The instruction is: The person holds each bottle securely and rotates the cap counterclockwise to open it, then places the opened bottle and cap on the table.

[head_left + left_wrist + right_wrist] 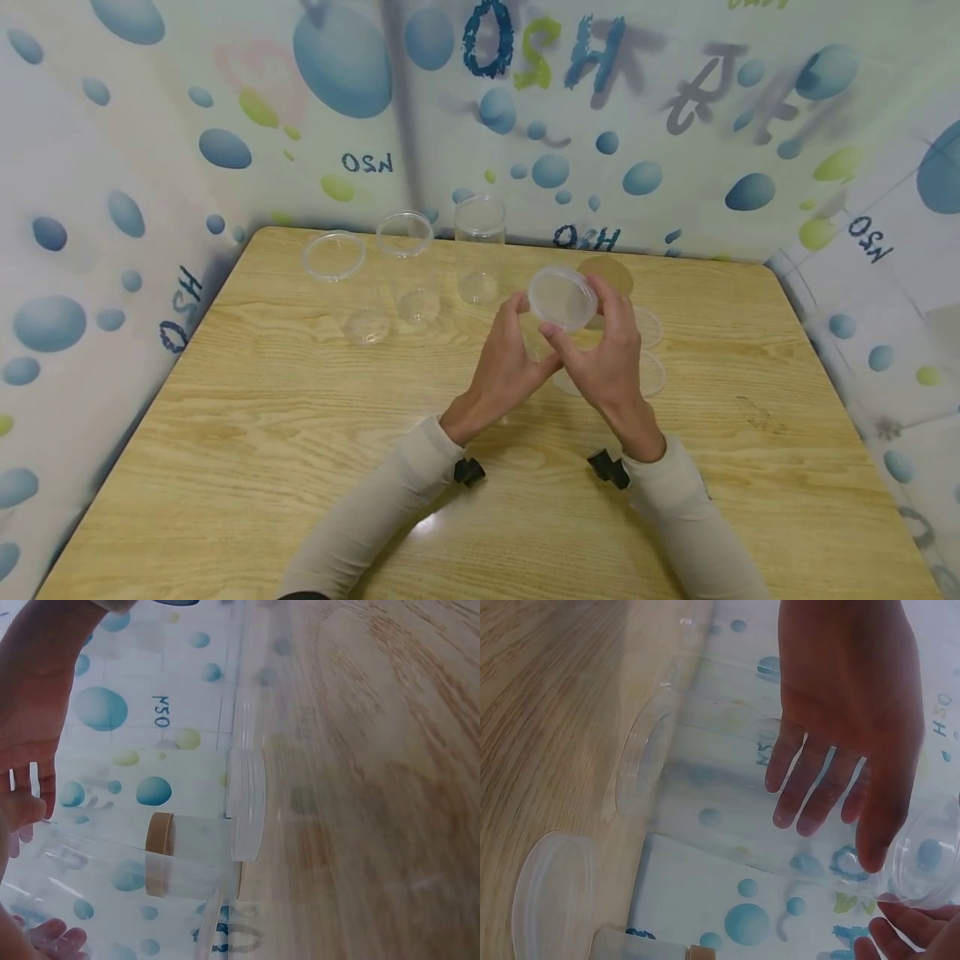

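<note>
A clear plastic cup (112,877) is held up off the table, slightly tilted, a translucent lid (562,298) at its top. Wrapped about the cup from the left is my left hand (506,358), thumb on its near side; the right wrist view shows this left hand (847,727) with fingers spread along the clear wall. My right hand (607,358) pinches the lid's edge between thumb and fingers. In the left wrist view, the right hand (30,712) reaches down to the cup's upper end. I cannot tell whether the lid is fully seated.
Three clear cups (365,327), (418,308), (480,287) stand upright at the table's back left. Behind my hands stands a jar with a brown top (611,277). Several translucent lids (652,372) lie flat to the right. Patterned cloth walls (551,171) enclose the table (247,425).
</note>
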Demonstrator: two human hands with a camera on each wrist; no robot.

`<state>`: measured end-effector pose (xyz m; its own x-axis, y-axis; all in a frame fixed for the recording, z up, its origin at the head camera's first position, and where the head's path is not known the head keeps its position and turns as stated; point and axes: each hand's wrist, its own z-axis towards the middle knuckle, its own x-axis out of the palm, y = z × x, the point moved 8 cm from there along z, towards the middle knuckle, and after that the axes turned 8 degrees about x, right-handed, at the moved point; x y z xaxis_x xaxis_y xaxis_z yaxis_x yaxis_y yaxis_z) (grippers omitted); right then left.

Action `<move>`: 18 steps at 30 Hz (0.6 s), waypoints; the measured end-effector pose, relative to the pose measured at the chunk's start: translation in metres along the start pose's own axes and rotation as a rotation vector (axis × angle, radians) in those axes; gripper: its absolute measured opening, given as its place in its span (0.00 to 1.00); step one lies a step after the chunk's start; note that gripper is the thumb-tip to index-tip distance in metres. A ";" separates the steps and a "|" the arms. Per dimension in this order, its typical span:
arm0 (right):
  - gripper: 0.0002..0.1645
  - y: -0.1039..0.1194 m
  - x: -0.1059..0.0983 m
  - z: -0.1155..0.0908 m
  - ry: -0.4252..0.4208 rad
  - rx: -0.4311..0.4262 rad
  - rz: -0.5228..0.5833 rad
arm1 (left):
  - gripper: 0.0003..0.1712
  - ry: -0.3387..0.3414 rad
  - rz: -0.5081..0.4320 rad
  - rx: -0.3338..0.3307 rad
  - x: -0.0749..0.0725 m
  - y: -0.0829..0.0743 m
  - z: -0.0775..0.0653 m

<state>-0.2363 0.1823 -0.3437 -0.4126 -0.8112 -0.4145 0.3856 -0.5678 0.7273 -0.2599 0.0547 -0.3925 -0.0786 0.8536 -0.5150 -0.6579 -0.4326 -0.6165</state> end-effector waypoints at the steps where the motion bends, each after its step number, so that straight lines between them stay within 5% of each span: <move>1: 0.51 0.000 0.000 0.000 -0.002 0.000 0.001 | 0.50 0.003 -0.005 -0.002 0.000 0.000 0.000; 18: 0.44 0.000 -0.002 0.004 0.046 -0.054 0.086 | 0.50 0.050 -0.089 0.023 -0.001 -0.001 0.003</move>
<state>-0.2387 0.1848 -0.3409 -0.3385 -0.8619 -0.3775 0.4627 -0.5018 0.7308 -0.2615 0.0550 -0.3901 0.0179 0.8726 -0.4881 -0.6779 -0.3482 -0.6475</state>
